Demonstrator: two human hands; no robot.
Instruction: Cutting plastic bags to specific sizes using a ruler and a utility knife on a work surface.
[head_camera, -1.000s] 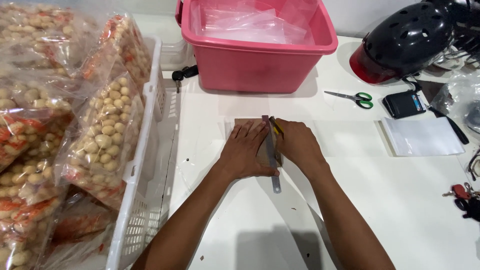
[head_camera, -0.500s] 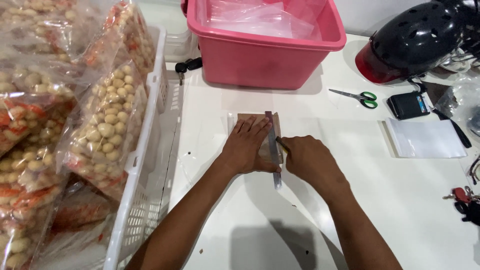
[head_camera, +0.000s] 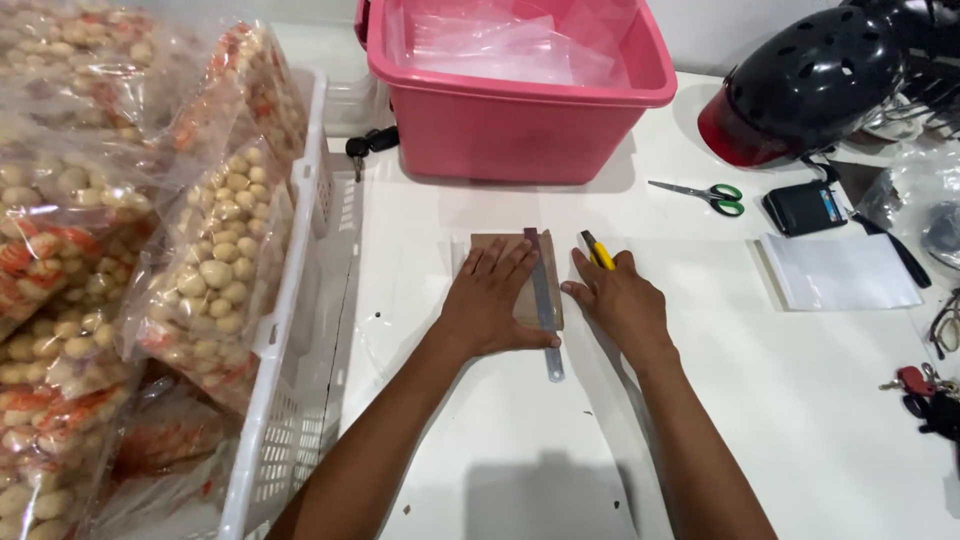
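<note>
My left hand (head_camera: 492, 300) lies flat, fingers spread, palm down, pressing a brown cardboard piece (head_camera: 500, 243) and the left edge of a metal ruler (head_camera: 546, 310) onto the white table (head_camera: 780, 400); it grips nothing, just pins them. The ruler runs lengthwise over the cardboard's right side, its near end sticking out past the cardboard toward me. A clear plastic sheet (head_camera: 400, 300) lies under and around the cardboard (edges faint, hard to trace). My right hand (head_camera: 620, 300) rests just right of the ruler, fingers loosely open on the table, with a yellow utility knife (head_camera: 598, 250) held under the fingertips, its tip pointing away from me; the grip looks light, more laid over than clenched. Beyond the cardboard stands a pink plastic tub (head_camera: 520, 120) with clear plastic bags inside. Black keys (head_camera: 368, 146) lie at its left corner. On my left is a white plastic basket (head_camera: 290, 330) stacked with clear bags of round pale snacks (head_camera: 215, 270). To the right, well apart from my hands: green-handled scissors (head_camera: 705, 195), a black helmet (head_camera: 810, 85) with red visor, a small black wallet (head_camera: 805, 208), a stack of clear flat bags (head_camera: 845, 270), and a red-and-black key bunch (head_camera: 925, 395) at the table's far right edge.
</note>
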